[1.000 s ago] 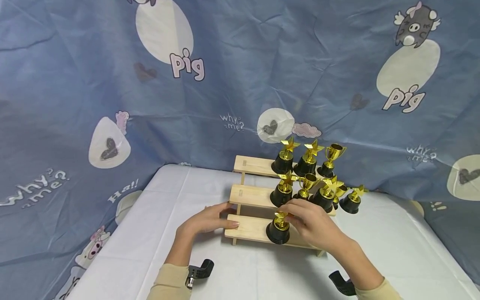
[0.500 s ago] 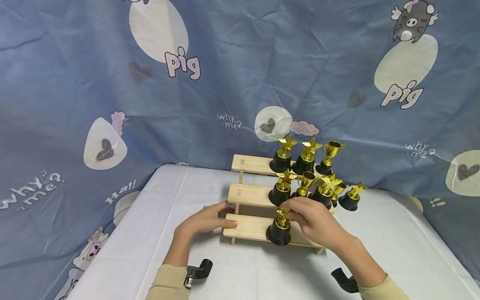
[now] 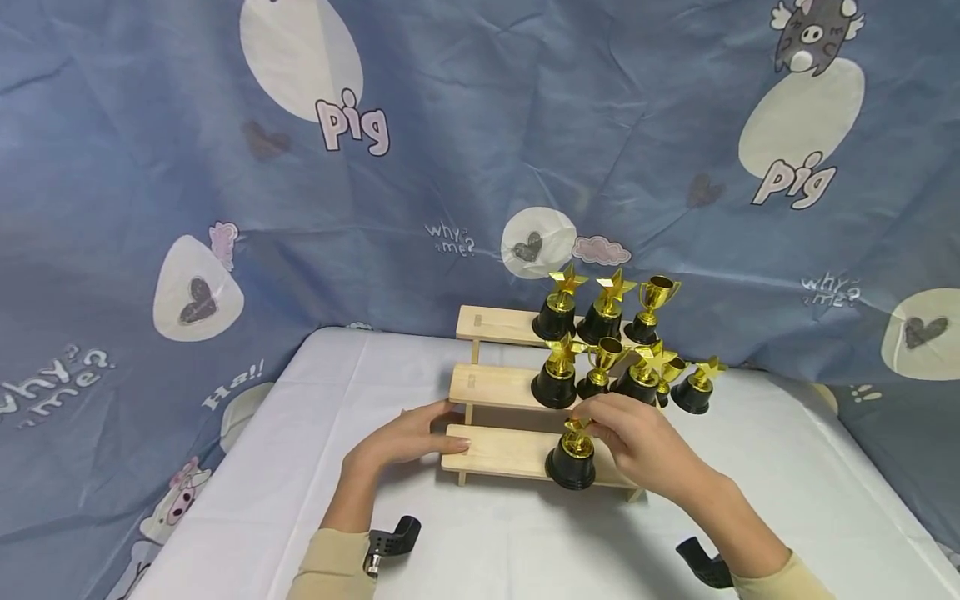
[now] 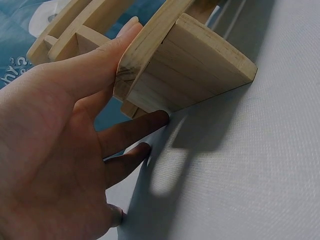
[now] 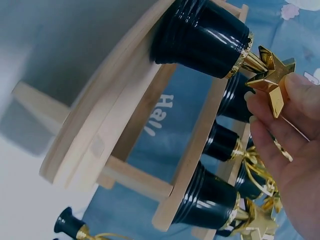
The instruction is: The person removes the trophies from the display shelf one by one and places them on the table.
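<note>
A three-step wooden display rack (image 3: 498, 450) stands on a white-covered table. My left hand (image 3: 403, 437) grips the left end of its lowest step; in the left wrist view the thumb lies along the plank (image 4: 150, 45), with other fingers low beside the end, near the cloth. My right hand (image 3: 637, 437) pinches the gold star (image 5: 272, 77) of a black-based star trophy (image 3: 572, 463) between thumb and fingers. This trophy stands upright at the lowest step, right of the middle; whether its base touches the wood I cannot tell. My right hand partly hides the trophies behind it.
On the top step stand two star trophies (image 3: 557, 317) and a cup trophy (image 3: 652, 304). The middle step bears a star trophy (image 3: 555, 385), a cup trophy (image 3: 600, 367) and another star trophy (image 3: 641, 379). Another star trophy (image 3: 693, 392) stands beyond the rack's right side. A blue printed curtain (image 3: 420, 167) hangs behind.
My right hand has shifted the star trophy to the right along the lowest step. The left hand keeps its place on the rack. The head view has turned slightly.
</note>
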The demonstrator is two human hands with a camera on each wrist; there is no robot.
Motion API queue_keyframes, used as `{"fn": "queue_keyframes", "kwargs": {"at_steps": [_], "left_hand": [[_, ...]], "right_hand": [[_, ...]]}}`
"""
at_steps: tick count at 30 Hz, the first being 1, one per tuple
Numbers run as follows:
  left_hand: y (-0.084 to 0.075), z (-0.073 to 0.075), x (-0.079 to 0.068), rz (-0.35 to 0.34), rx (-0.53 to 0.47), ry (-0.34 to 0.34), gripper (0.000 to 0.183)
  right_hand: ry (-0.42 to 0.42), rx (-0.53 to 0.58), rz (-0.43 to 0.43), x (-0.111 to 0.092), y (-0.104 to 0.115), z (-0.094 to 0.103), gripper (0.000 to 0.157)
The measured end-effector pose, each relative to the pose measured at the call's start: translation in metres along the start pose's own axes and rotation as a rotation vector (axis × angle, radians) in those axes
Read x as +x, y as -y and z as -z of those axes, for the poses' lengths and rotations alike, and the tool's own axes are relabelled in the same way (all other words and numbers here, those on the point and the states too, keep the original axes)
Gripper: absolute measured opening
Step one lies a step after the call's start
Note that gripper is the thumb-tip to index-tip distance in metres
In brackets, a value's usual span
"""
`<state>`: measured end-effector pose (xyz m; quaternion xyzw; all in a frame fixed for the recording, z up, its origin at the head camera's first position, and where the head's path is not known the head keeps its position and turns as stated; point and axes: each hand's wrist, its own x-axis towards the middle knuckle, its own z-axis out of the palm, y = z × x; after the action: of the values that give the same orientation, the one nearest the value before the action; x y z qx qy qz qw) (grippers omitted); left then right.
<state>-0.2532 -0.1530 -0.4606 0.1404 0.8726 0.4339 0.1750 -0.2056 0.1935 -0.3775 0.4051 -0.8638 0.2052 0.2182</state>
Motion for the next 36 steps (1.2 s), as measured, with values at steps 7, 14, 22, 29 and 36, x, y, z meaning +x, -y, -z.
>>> {"fn": "queue_keyframes", "kwargs": {"at_steps": [7,14,22,29,36], "left_hand": [[0.001,0.0,0.002,0.008,0.023,-0.006,0.082],[0.002,0.001,0.004,0.0,0.022,-0.008,0.082],[0.002,0.001,0.005,-0.004,0.016,0.0,0.083],[0.003,0.001,0.004,-0.015,0.02,0.003,0.081],[0.003,0.001,0.004,-0.014,0.028,0.008,0.082]], "right_hand": [[0.011,-0.047,-0.035,-0.008,-0.005,0.008,0.032],[-0.005,-0.077,-0.053,-0.016,-0.012,0.016,0.035],[0.001,-0.105,-0.118,-0.027,-0.022,0.026,0.036],[-0.015,-0.147,-0.171,-0.037,-0.034,0.033,0.034],[-0.017,-0.197,-0.247,-0.047,-0.041,0.041,0.03]]}}
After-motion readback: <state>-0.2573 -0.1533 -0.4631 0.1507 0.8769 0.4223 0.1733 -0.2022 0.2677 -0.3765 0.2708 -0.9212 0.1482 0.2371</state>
